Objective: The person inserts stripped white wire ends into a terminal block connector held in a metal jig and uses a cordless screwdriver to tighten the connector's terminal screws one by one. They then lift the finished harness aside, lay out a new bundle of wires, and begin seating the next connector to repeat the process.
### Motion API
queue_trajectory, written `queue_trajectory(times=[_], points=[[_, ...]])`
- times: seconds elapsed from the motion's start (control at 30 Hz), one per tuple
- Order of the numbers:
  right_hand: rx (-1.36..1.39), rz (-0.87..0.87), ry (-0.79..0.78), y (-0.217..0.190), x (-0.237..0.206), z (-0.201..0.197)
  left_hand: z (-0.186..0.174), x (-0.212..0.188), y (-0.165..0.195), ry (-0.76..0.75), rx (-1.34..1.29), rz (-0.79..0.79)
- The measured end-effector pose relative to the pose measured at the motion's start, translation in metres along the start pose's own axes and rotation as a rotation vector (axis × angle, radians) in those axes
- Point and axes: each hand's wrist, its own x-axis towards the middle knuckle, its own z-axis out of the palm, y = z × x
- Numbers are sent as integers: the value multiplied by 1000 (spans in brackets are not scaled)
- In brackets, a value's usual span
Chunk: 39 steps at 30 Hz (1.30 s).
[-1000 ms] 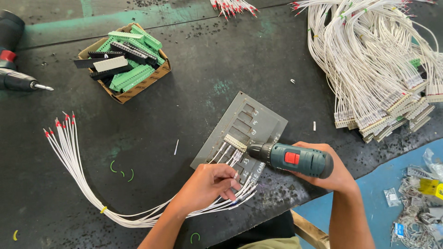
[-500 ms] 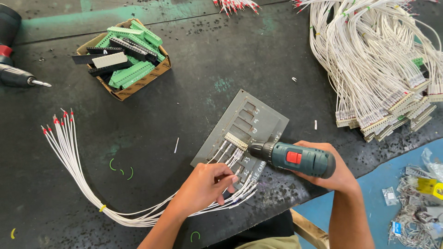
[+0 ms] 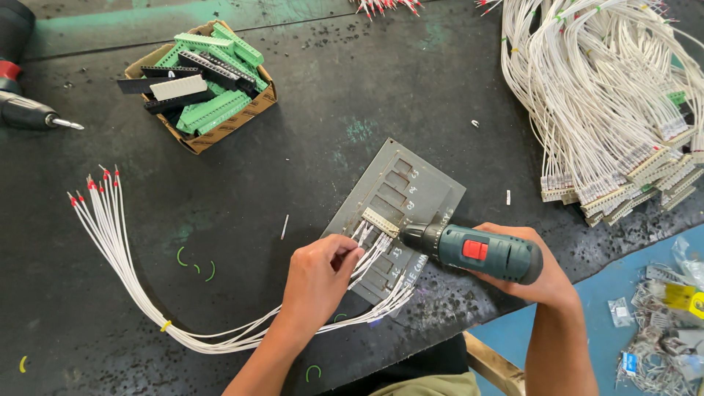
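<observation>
A grey metal jig plate (image 3: pixel 422 187) with several rectangular slots lies on the dark table. A pale terminal block connector (image 3: pixel 380 222) sits in one slot. My right hand (image 3: pixel 539 275) grips a teal electric screwdriver (image 3: pixel 477 251) with a red button, its tip at the connector. My left hand (image 3: pixel 319 275) pinches the white wires just beside the connector. The white wire bundle (image 3: pixel 139 282) curves away left and ends in red ferrule tips (image 3: pixel 95 183).
A cardboard box (image 3: pixel 198 139) of green and black terminal blocks stands at the upper left. Another screwdriver (image 3: pixel 33 114) lies at the left edge. A big pile of finished white harnesses (image 3: pixel 609 95) fills the upper right. Small plastic bags (image 3: pixel 667 323) lie on a blue surface at the lower right.
Both hands, the screwdriver and the jig stay in place. My left fingers shift slightly on the wires by the connector; the view has drifted a little.
</observation>
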Motion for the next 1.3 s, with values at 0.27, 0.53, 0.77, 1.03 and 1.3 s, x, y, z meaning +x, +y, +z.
queue_trajectory(times=[0.27,0.53,0.77,1.03,1.3], points=[[30,-10,6,3,-2,-1,5,0,-4,124,299,292],[-136,16,27,1,-1,2,10,-1,-7,143,377,372],[-53,22,19,-1,0,0,11,0,-10,124,366,405],[-134,19,27,0,-1,1,12,1,-9,126,406,423],[-70,24,23,0,-1,1,13,1,-9,123,452,416]])
